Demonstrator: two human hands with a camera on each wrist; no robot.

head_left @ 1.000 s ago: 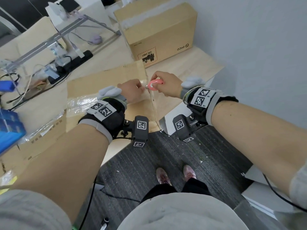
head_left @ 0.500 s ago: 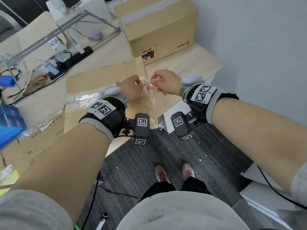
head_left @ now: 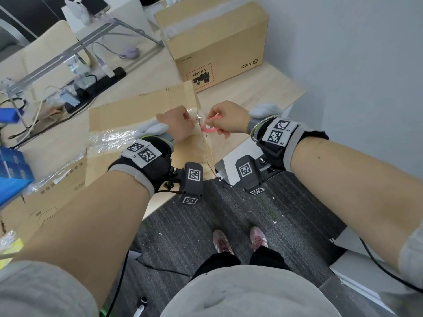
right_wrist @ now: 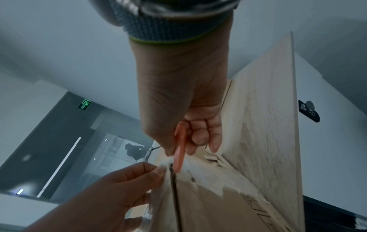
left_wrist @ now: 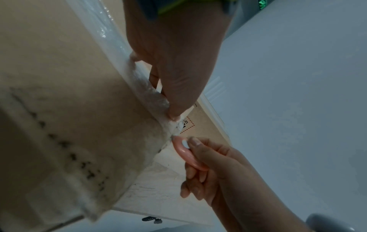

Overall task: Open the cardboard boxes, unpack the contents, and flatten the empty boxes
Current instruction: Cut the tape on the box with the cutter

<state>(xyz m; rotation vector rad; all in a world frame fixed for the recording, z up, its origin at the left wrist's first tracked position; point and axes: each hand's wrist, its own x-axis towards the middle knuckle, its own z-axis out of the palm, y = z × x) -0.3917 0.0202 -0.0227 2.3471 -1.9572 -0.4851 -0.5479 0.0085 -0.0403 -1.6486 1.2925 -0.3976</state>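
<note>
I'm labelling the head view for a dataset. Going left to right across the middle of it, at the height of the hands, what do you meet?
Crinkled clear tape → left hand → pink cutter → right hand → grey wall.

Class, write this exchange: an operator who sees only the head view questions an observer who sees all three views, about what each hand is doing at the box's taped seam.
Operator: In the head view the left hand hides its own fingers. What do they hold?
Observer: The left wrist view shows them pinching a bunched strip of clear tape raised off the cardboard box.
Operator: And the pink cutter in the right hand?
Observer: The right wrist view shows its tip at the top end of the dark seam between two flaps.
</note>
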